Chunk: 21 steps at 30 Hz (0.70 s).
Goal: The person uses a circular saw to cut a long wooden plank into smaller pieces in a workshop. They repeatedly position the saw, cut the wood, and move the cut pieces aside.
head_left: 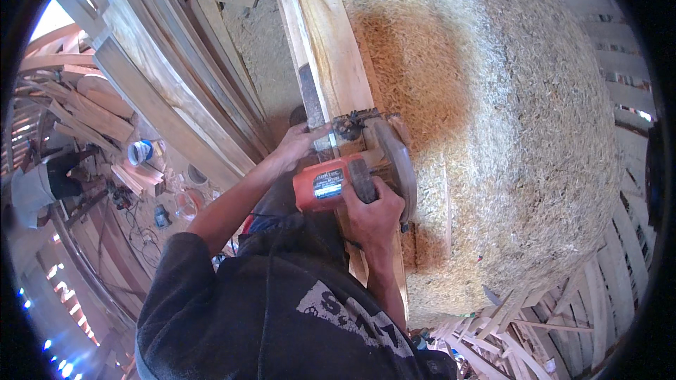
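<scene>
A red and black circular saw (324, 184) with a round metal guard rests on a long pale wooden plank (331, 35). My right hand (377, 214) is closed around the saw's black handle. At the plank's left edge, my left hand (297, 146) grips the front of the saw's base, one finger stretched across it. The other fingers of that hand are mostly hidden. Wood dust clings to the dark front part of the saw. Where the blade meets the wood is hidden beneath the saw body.
A large mound of sawdust and shavings (521, 141) rises at the right. Long boards (169, 77) lean at the left. Beyond them are a white and blue bucket (140, 152), cords and wood pieces on the floor. Another person (42, 186) is at the far left. Scrap slats (493, 352) lie at lower right.
</scene>
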Motion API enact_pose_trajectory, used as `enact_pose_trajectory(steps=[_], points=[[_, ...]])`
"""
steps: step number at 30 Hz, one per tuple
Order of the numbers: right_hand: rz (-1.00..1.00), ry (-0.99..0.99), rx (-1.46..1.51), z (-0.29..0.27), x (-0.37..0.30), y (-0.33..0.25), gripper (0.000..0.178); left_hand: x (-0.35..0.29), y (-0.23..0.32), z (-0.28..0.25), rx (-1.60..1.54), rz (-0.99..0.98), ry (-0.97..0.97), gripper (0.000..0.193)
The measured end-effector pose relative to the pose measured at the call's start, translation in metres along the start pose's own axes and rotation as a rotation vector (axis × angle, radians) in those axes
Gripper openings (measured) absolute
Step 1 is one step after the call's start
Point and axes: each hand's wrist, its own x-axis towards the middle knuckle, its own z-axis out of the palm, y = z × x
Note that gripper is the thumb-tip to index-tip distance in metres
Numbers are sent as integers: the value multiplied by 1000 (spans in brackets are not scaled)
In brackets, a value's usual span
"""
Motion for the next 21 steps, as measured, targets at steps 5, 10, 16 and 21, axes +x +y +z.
enact_pose_trajectory(steps=[5, 10, 16, 21], points=[[-19, 10, 16, 7, 12, -7, 32, 15, 6, -7, -57, 32, 23, 48], [-22, -3, 24, 14, 26, -13, 30, 25, 21, -12, -58, 11, 78, 48], [-31, 11, 1, 22, 40, -22, 30, 37, 34, -21, 9, 8, 80, 48], [5, -31, -23, 23, 50, -39, 34, 44, 45, -26, 79, 7, 130, 52]])
